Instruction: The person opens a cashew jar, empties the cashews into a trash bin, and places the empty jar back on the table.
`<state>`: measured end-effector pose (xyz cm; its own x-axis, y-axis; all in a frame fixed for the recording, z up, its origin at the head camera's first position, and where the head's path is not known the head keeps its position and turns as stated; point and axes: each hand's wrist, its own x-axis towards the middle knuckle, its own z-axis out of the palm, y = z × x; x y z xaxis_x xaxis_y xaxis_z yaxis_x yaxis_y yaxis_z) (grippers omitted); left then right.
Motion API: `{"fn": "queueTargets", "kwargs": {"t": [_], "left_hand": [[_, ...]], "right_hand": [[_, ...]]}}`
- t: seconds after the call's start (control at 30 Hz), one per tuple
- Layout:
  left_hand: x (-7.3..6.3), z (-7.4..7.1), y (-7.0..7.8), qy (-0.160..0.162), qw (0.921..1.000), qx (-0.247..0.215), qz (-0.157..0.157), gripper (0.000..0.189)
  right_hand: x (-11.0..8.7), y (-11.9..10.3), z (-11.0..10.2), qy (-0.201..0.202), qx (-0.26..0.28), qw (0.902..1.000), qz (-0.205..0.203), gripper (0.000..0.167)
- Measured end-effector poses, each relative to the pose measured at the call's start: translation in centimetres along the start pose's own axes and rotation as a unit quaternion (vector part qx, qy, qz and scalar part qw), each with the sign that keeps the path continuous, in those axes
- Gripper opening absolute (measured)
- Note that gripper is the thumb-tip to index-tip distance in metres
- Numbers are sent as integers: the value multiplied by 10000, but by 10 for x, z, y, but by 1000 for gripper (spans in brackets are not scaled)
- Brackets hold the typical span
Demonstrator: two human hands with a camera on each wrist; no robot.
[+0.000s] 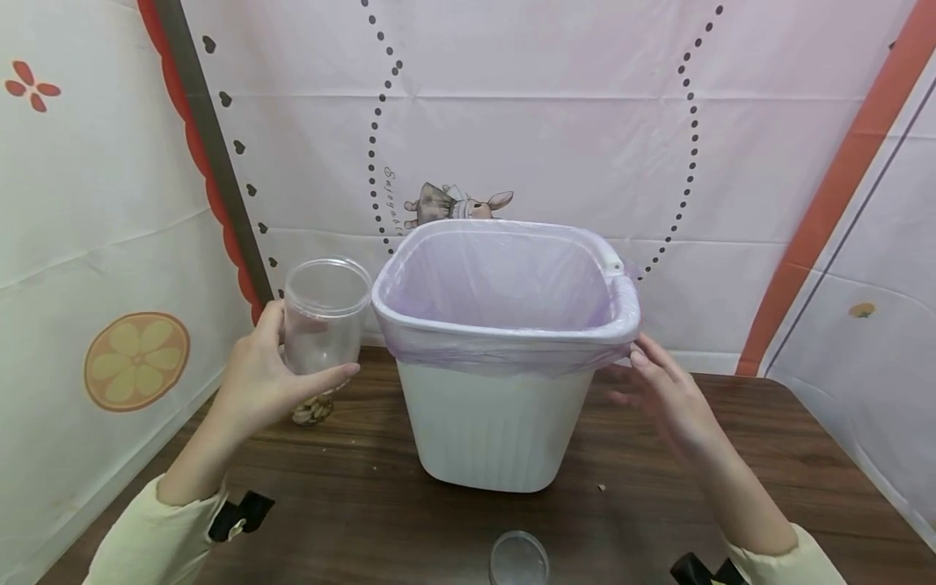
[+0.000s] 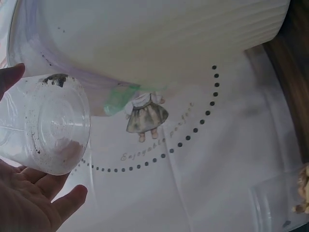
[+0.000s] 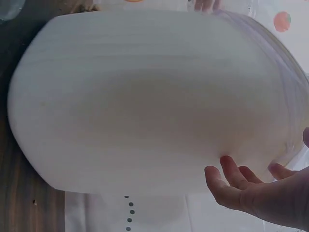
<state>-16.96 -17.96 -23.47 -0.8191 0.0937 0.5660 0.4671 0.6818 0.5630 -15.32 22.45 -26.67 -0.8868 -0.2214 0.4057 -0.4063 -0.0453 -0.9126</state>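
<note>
In the head view my left hand (image 1: 259,378) grips a clear plastic jar (image 1: 327,305) beside the bin's left rim. Dark specks cling to the jar's base (image 2: 63,125) in the left wrist view. A white trash bin (image 1: 490,422) stands in the middle, lined with a thin purple bag (image 1: 504,349) folded over its rim. At the bin's right side is my right hand (image 1: 669,398), its fingertips by the bag's folded edge. The right wrist view shows loosely bent fingers (image 3: 231,174) against the bin wall, with the thumb partly out of frame.
Behind the left hand, a clear container of nuts (image 1: 313,410) stands on the brown wooden table (image 1: 329,504). A round clear plastic lid (image 1: 519,559) lies near the front edge. Printed white cloth (image 1: 541,138) hangs around the back and sides. Small crumbs (image 1: 602,487) dot the tabletop.
</note>
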Motion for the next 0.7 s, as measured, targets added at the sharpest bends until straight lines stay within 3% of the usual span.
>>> {"fn": "queueTargets", "kwargs": {"t": [0.13,0.43,0.7], "left_hand": [[-10,3,-6,-115,9997,-202,0,76],[-33,12,-15,-428,9957,-589,578,72],[-46,29,-18,-793,9895,-672,1009,75]], "right_hand": [[-9,0,5,-92,-123,9997,-214,45],[-21,4,10,-419,20,9981,-444,43],[-29,7,13,-524,-153,9980,-308,42]]}}
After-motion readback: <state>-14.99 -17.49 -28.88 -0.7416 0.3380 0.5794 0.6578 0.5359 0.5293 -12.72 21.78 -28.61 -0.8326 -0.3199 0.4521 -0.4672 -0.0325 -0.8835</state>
